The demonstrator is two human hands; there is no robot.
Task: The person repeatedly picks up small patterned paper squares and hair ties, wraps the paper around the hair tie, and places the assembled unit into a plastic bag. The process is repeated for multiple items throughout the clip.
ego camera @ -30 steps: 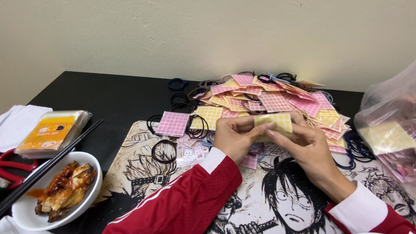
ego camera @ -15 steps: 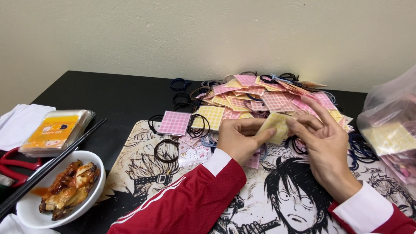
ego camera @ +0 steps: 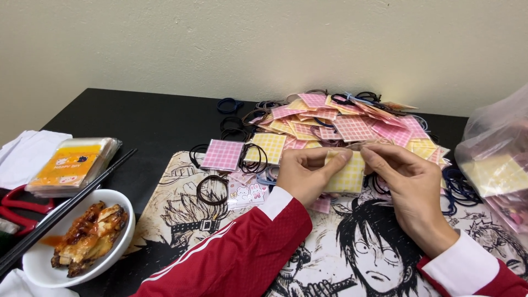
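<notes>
**Holding a yellow card over the printed mat**

Pinching from both sides, the left hand (ego camera: 309, 175) and the right hand (ego camera: 410, 184) grasp one small yellow checked square card (ego camera: 345, 172), thumbs and fingertips closed on its top edge, just above the black-and-white cartoon-printed mat (ego camera: 308, 258). Both arms wear red sleeves with white cuffs.

Nearest on the left stands a white bowl (ego camera: 38, 264) of glazed brown cooked meat (ego camera: 88, 237), with black chopsticks (ego camera: 66, 212) laid across its rim. Behind it lie a flat orange packet in clear wrap (ego camera: 71, 163) and red-handled scissors (ego camera: 16, 206).

Just beyond the hands, a loose brown hair tie (ego camera: 212, 190) rests on the mat beside a pink checked card looped with dark ties (ego camera: 223, 155). Farther back on the black desk (ego camera: 137, 118), a heap of pink and yellow checked cards (ego camera: 352, 126) is mixed with more ties. A clear plastic bag (ego camera: 498, 159) sits at the right.
</notes>
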